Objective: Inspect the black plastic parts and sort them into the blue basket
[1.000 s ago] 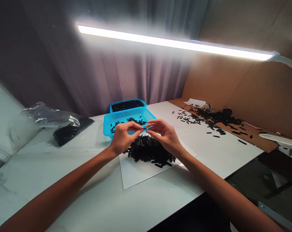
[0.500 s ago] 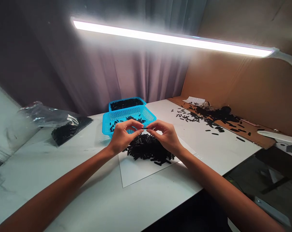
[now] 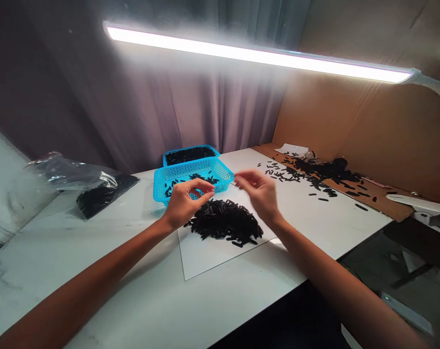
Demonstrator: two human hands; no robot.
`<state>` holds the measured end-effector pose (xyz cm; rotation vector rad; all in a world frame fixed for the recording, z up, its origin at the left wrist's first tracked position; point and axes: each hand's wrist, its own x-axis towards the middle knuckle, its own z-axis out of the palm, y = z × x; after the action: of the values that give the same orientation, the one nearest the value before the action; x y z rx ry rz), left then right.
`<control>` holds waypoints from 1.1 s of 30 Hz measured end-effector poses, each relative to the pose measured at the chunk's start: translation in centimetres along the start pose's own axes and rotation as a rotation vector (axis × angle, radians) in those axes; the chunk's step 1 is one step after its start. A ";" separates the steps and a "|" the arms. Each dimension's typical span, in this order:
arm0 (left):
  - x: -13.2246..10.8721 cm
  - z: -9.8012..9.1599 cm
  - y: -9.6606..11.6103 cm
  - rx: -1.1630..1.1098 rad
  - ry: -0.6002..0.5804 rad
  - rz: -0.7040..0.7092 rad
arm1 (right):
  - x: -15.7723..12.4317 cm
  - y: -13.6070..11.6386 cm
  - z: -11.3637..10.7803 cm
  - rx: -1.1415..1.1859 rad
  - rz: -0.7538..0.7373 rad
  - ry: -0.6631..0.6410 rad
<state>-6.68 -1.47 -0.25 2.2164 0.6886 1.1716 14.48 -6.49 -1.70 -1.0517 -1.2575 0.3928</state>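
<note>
My left hand [image 3: 187, 202] is held over the near edge of a blue perforated basket [image 3: 157, 186]. Its thumb and index fingertip are a little apart, with nothing visible between them. To the right, my right hand [image 3: 259, 191] is slightly blurred, its thumb and fingers pinched together. Whatever that pinch may hold is hidden. Below and between the hands, a heap of small black strips [image 3: 227, 220] lies on a white sheet [image 3: 205, 261]. More black strips lie scattered inside the basket.
Behind stands a second blue basket [image 3: 214, 151] full of black strips. A clear plastic bag [image 3: 99, 186] with black contents lies on the left. Loose black strips [image 3: 317, 174] spread over the table and cardboard [image 3: 390, 211] at right. A bright lamp [image 3: 259, 55] hangs above.
Both hands had a small dark strip between their fingertips earlier. Now they are parted: my right hand has moved right, while my left has stayed nearly in place with its fingertips slightly apart.
</note>
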 end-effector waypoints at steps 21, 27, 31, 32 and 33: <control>-0.8 0.3 -1.7 0.235 -0.534 0.013 | 0.1 2.0 -0.7 -0.386 0.138 -0.735; -1.1 0.6 -1.4 0.271 -0.503 0.049 | -0.4 1.6 -0.1 -0.361 0.047 -0.768; -1.1 0.5 -1.5 0.271 -0.424 0.033 | -0.5 1.4 0.2 -0.330 0.023 -0.678; -1.0 0.5 -1.5 0.264 -0.398 0.025 | -0.5 1.3 0.3 -0.319 0.020 -0.645; -0.9 0.5 -1.5 0.253 -0.373 0.018 | -0.5 1.3 0.3 -0.305 0.017 -0.614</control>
<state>-7.03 -1.09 -2.03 2.5615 0.6889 0.6745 14.43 -6.10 -3.03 -1.2475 -1.9007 0.5758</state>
